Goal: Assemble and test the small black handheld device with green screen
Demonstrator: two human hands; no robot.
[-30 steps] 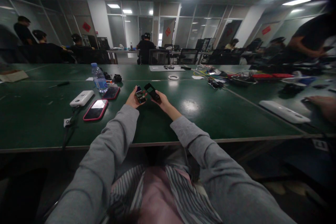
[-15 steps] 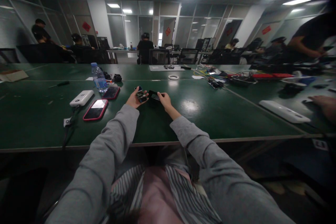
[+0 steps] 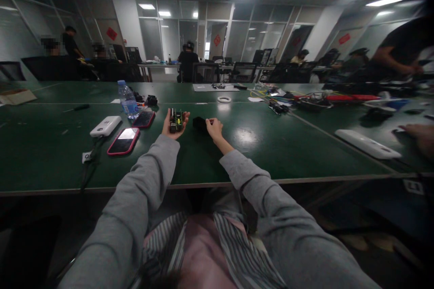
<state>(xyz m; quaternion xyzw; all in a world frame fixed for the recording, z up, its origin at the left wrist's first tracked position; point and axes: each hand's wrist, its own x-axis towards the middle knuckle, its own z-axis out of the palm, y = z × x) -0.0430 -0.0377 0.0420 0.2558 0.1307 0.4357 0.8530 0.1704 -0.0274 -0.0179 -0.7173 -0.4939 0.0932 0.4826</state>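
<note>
In the head view, my left hand [image 3: 171, 130] is palm up, its fingers curled round a circuit board assembly [image 3: 176, 118] with green boards and a yellow part on it. To its right, my right hand [image 3: 214, 128] pinches the right end of a flat black piece [image 3: 200, 123], which looks like a casing part. The two held things are apart, both above the green table [image 3: 203, 158]. Details on the black piece's surface are too dark to make out.
Left of my hands are a pink-cased phone [image 3: 124, 142], a second phone [image 3: 143, 119], a white power strip [image 3: 106, 126] and a water bottle [image 3: 128, 100]. Beyond lies a white ring [image 3: 224, 99]. Wires [image 3: 281, 97] and another white power strip [image 3: 368, 143] lie right, near another person's hand [image 3: 420, 135].
My left hand has turned the circuit board assembly so its green boards and yellow part face me. The black piece in my right hand has been tilted and shows a plain dark side.
</note>
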